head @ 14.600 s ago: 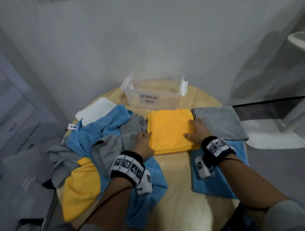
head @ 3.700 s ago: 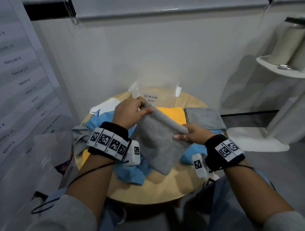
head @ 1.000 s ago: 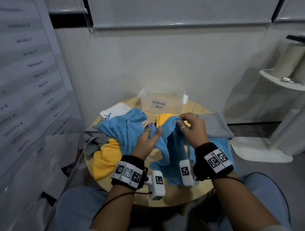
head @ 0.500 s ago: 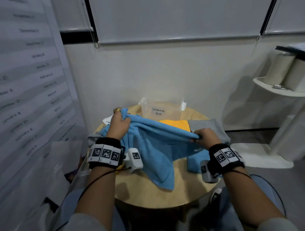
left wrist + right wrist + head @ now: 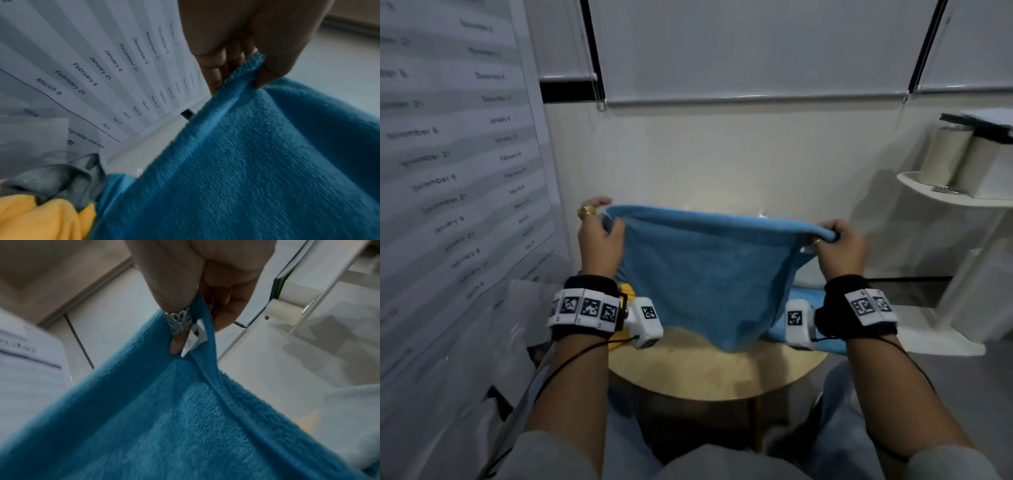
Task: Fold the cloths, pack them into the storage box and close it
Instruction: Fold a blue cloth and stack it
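Two hands hold a blue cloth (image 5: 709, 274) stretched in the air above a round wooden table (image 5: 709, 373), its lower edge hanging just over the tabletop. The table's near rim is bare, with open floor to the right. A wall chart (image 5: 448, 154) stands close on the left, and a white shelf (image 5: 955, 195) on the right. The raised cloth hides the storage box almost wholly, so where it sits cannot be made out. Below the cloth, only scraps of a yellow cloth (image 5: 41, 217) and a grey cloth (image 5: 61, 178) show at the left, and another blue cloth (image 5: 808, 298) at the right. The left hand (image 5: 599, 240) pinches the cloth's top left corner between thumb and curled fingers. The right hand (image 5: 842, 246) pinches the top right corner, beside a small white tag (image 5: 193, 339).
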Available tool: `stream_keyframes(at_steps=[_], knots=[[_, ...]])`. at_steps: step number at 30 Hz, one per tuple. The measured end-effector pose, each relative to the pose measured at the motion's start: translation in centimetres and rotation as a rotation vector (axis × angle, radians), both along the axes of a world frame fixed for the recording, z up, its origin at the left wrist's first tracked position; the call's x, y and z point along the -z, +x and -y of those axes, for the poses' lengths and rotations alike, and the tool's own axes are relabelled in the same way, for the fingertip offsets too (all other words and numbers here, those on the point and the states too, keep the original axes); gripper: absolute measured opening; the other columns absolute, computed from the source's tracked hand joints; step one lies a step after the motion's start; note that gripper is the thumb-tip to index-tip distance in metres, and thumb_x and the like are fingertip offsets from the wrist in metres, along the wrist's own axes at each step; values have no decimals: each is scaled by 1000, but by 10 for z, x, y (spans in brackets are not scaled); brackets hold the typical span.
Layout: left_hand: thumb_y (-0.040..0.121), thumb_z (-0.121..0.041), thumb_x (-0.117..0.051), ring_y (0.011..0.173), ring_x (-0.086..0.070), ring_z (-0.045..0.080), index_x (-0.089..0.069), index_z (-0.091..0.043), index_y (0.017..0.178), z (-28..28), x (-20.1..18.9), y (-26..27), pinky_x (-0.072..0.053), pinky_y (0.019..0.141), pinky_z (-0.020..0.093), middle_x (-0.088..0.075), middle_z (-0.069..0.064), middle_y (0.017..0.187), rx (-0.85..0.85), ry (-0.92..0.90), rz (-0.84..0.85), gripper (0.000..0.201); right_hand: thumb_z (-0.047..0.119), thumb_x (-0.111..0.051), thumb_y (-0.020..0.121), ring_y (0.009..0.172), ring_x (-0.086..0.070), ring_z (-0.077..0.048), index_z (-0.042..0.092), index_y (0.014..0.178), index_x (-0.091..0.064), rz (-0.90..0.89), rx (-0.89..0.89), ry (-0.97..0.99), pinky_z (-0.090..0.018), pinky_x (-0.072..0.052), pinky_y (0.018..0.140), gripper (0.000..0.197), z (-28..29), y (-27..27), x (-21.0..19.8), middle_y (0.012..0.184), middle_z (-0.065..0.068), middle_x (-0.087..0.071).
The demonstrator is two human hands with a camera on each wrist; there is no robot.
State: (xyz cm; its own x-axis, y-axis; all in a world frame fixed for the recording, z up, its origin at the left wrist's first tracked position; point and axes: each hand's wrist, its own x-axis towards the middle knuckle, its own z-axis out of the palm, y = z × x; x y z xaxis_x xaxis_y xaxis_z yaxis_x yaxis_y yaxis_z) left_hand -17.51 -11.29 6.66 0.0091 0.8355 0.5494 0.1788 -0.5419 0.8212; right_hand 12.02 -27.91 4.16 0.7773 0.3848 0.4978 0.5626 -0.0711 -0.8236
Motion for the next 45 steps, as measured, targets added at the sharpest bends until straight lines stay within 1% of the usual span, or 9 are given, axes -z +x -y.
stream_keyframes(at_steps=[7, 13, 17, 23, 28, 32, 37, 41, 45], knots=[[94, -3, -36, 78, -50, -3, -47, -23, 108, 21, -38, -33, -43, 67, 7, -53, -10, 90, 104, 30, 180, 26, -8, -68, 76, 61, -56, 8, 24, 77, -57, -143, -282, 476, -11, -47, 64, 34, 30, -5, -32, 68, 14, -63], [95, -13, -49, 94, -59, 29, -60, 2, 102, -60, 23, -16, -43, 81, 31, -62, 21, 99, -90, -194, -410, 20, 19, -79, 71, 68, -57, -16, 12, 68, -63, -203, -177, -155, -34, -52, 70, 18, -38, 36, 21, 74, -9, -67], [92, -22, -55, 95, -62, 34, -64, -8, 105, -109, 85, 4, -50, 89, 40, -67, 16, 103, -82, -350, -621, 21, 21, -71, 81, 57, -51, -19, 1, 74, -60, -246, -182, -518, -29, -48, 57, 24, -84, 61, 67, 59, -8, -56], [93, -11, -54, 88, -61, 23, -48, -14, 68, -157, 126, 34, -54, 81, 34, -59, 13, 89, 32, -586, -368, 26, 6, -47, 96, 36, -57, -23, 3, 104, -48, -670, -329, -362, -29, -52, 37, 8, -138, 80, 112, 65, -16, -49], [96, 0, -46, 76, -58, 16, -54, 3, 90, -139, 130, 41, -51, 55, 8, -57, 10, 86, 123, -646, -27, 10, 11, -51, 95, 42, -62, -9, 9, 95, -52, -588, -409, -345, -24, -52, 43, 3, -140, 84, 119, 76, -11, -56], [98, -22, -47, 98, -60, 28, -54, -3, 112, -109, 141, 22, -59, 64, 26, -59, 12, 108, 206, -841, 322, 25, 5, -53, 93, 47, -64, -9, 7, 75, -54, -724, -432, -203, -23, -57, 56, 18, -110, 68, 122, 74, -11, -54], [85, -3, -65, 92, -61, 26, -66, -8, 87, -64, 169, -15, -54, 70, 29, -63, 5, 84, 133, -779, -83, 5, 20, -52, 94, 68, -57, -21, 2, 86, -60, -948, -364, -137, -28, -55, 60, 22, -56, 43, 134, 72, -7, -60], [78, 19, -58, 111, -54, 35, -47, -6, 116, -39, 193, -34, -45, 78, 36, -55, 15, 108, 147, -947, -262, 47, -18, -55, 81, 64, -57, -15, -9, 116, -56, -791, -306, -433, -12, -50, 46, 36, -26, 33, 169, 81, -8, -57], [77, 19, -57, 110, -57, 39, -55, 5, 119, -21, 220, -38, -49, 91, 44, -60, 24, 120, 107, -1061, -402, 45, -20, -59, 77, 82, -57, -27, -4, 124, -47, -809, -216, -557, -34, -57, 75, 51, -16, 27, 204, 94, -18, -59]])
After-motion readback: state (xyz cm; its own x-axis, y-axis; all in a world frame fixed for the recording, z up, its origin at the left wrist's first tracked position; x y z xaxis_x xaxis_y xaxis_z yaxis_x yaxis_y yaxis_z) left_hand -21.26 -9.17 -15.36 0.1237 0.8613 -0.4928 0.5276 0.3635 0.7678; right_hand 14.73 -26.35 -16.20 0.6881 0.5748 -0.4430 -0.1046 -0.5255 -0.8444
